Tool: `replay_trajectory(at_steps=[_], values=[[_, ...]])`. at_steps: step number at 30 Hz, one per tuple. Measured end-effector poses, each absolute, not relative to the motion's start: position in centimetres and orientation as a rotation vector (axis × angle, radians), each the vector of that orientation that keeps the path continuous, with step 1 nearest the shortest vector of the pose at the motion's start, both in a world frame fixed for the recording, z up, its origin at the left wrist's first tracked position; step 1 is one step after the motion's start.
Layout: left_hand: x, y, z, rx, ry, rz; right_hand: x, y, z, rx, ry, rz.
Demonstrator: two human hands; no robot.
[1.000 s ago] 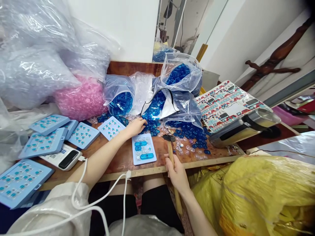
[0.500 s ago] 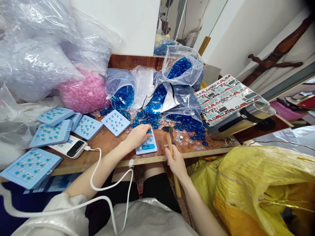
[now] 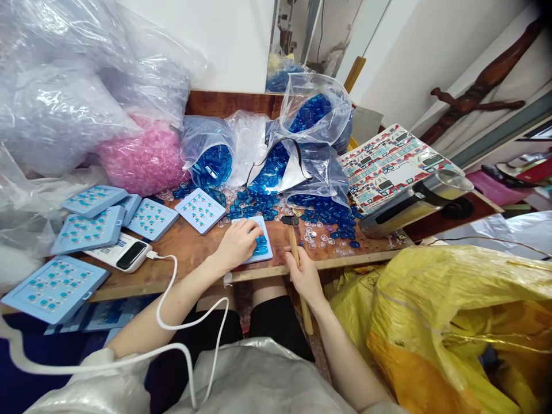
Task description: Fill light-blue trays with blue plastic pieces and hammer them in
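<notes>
Currently gripping hammer (image 3: 294,241) mid-handle with right fingers (image 3: 294,269) — probably for balance; covering panel (image 3: 265,234) at its ten o'clock with left fingers (image 3: 252,229), cannot tell grip.

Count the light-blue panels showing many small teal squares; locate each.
5: one panel left of and beyond the left hand, a second panel left of that; farther left, a third panel and, nearer, a fourth panel; a fifth panel front left. Others may be hidden.

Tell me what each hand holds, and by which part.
Right hand: the hammer, by its wooden handle. Left hand: over the panel; any hold hidden.
</notes>
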State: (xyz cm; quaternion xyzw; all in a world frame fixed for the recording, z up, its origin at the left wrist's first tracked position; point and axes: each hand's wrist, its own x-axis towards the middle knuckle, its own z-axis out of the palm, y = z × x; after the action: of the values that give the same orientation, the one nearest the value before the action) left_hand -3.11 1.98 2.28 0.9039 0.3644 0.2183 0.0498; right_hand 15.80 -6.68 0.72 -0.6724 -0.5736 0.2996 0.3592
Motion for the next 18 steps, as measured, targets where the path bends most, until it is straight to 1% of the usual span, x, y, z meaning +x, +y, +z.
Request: replay_trajectory(at_steps=[2, 5, 7, 12, 18], values=[[-3.2, 2.1, 2.3, 2.754, 1.004, 0.637, 15.8, -6.7, 0.8, -1.73, -1.483, 0.774], [-3.6, 2.8, 2.6, 2.754, 0.789, 0.501, 15.7, -6.7, 0.8, -1.733, -1.493, 0.775], [-3.8, 3.5, 3.0, 2.727, 0.731, 0.417, 15.7, -6.7, 0.8, -1.738, -1.498, 0.773], [-4.0, 4.4, 3.7, 2.623, 0.724, 0.355, 15.8, -6.7, 0.7, -1.741, -1.508, 0.765], [-3.3, 3.4, 2.9, 2.597, 0.893, 0.495, 15.6, -6.7, 0.9, -1.751, -1.533, 0.747]])
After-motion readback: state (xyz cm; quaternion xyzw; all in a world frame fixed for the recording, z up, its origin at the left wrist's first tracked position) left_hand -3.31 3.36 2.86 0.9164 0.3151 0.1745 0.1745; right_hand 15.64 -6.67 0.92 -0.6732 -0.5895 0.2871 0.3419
